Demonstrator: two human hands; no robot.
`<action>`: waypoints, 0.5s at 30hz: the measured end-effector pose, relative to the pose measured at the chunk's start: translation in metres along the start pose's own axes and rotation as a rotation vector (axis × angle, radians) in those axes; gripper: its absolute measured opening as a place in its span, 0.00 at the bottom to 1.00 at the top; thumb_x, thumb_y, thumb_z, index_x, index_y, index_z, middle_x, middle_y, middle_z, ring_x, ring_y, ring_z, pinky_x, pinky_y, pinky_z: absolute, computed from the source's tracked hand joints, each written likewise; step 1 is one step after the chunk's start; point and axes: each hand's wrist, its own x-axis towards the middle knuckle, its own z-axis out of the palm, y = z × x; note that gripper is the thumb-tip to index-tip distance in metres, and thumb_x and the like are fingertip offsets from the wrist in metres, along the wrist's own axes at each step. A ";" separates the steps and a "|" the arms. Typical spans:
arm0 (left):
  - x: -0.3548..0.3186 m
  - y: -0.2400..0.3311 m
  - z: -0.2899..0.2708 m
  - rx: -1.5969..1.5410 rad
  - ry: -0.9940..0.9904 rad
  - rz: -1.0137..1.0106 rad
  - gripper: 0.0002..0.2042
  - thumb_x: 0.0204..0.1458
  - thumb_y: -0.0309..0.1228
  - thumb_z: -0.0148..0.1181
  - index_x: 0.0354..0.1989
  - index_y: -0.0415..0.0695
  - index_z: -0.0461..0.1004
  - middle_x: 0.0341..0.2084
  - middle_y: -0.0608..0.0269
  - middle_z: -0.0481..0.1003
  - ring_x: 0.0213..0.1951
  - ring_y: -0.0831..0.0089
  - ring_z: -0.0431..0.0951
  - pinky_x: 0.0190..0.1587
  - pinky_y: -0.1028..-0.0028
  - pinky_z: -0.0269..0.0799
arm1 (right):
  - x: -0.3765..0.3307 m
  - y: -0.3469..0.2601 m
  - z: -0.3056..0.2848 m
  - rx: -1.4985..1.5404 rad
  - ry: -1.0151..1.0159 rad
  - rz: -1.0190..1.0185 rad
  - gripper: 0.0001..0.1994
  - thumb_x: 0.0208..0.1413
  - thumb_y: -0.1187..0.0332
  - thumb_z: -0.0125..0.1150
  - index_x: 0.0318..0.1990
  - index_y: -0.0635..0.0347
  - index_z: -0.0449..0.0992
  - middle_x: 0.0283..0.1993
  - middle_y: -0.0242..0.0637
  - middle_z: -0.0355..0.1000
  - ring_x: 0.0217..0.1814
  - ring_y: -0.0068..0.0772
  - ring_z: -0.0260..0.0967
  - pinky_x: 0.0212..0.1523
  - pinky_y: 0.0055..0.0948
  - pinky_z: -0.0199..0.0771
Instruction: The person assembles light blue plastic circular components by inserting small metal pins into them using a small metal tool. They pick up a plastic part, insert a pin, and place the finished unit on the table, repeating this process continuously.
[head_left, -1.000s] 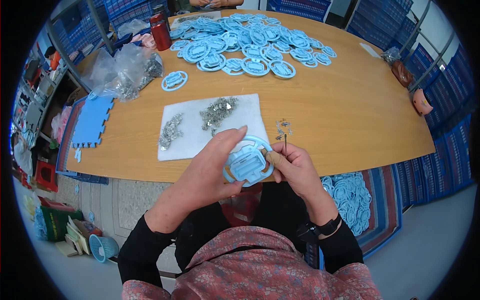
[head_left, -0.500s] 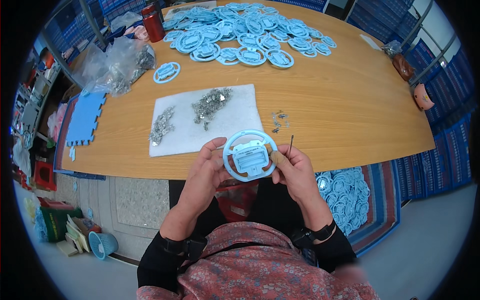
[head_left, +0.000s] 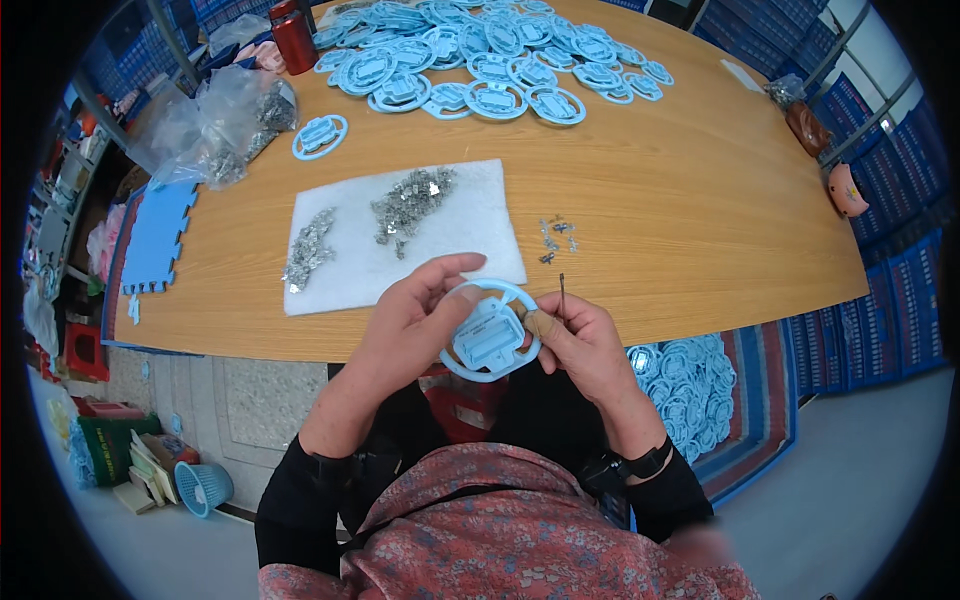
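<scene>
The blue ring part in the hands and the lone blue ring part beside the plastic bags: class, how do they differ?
The held ring part is gripped off the table by the left hand and right hand; the lone ring part lies flat, untouched. The held one appears larger, being nearer the camera. Both are light blue rings with a rectangular centre piece.

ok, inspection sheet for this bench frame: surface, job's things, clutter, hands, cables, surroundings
Surface: wooden table, white pad on it.
Job's things: light-blue ring part held in both hands; thin tool in the right hand; two heaps of small metal pieces on the pad.
Clutter: spread of blue ring parts at the far edge, clear bags, red bottle, few loose metal bits.
Hands: left hand and right hand both gripping.
Cables: nothing seen.
Surroundings: blue foam mat, blue crates, floor pile of ring parts.
</scene>
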 end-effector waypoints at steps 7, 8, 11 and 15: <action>0.007 -0.008 -0.002 0.102 -0.216 -0.162 0.10 0.65 0.30 0.55 0.50 0.39 0.73 0.34 0.70 0.77 0.35 0.86 0.75 0.37 0.79 0.73 | 0.006 -0.013 -0.024 -0.393 0.142 -0.041 0.11 0.64 0.65 0.63 0.42 0.67 0.79 0.28 0.31 0.76 0.27 0.17 0.67 0.29 0.23 0.70; 0.008 -0.012 -0.001 0.092 -0.199 -0.165 0.10 0.65 0.29 0.54 0.50 0.40 0.72 0.35 0.70 0.76 0.37 0.86 0.74 0.39 0.79 0.73 | 0.011 -0.013 -0.030 -0.530 0.277 -0.122 0.12 0.62 0.65 0.65 0.42 0.67 0.79 0.28 0.31 0.75 0.28 0.19 0.68 0.30 0.26 0.71; 0.007 -0.020 0.002 0.063 -0.144 -0.164 0.09 0.64 0.27 0.52 0.51 0.41 0.72 0.38 0.71 0.76 0.40 0.86 0.74 0.42 0.80 0.72 | 0.036 -0.004 -0.048 -0.826 0.372 -0.323 0.09 0.55 0.70 0.67 0.42 0.62 0.80 0.30 0.39 0.75 0.30 0.33 0.73 0.33 0.33 0.74; 0.006 -0.023 0.005 0.098 -0.111 -0.120 0.10 0.64 0.26 0.51 0.52 0.41 0.72 0.38 0.71 0.76 0.39 0.86 0.73 0.43 0.80 0.72 | 0.057 -0.006 -0.037 -1.158 0.307 -0.396 0.09 0.53 0.69 0.65 0.42 0.57 0.79 0.35 0.42 0.75 0.35 0.48 0.75 0.36 0.41 0.76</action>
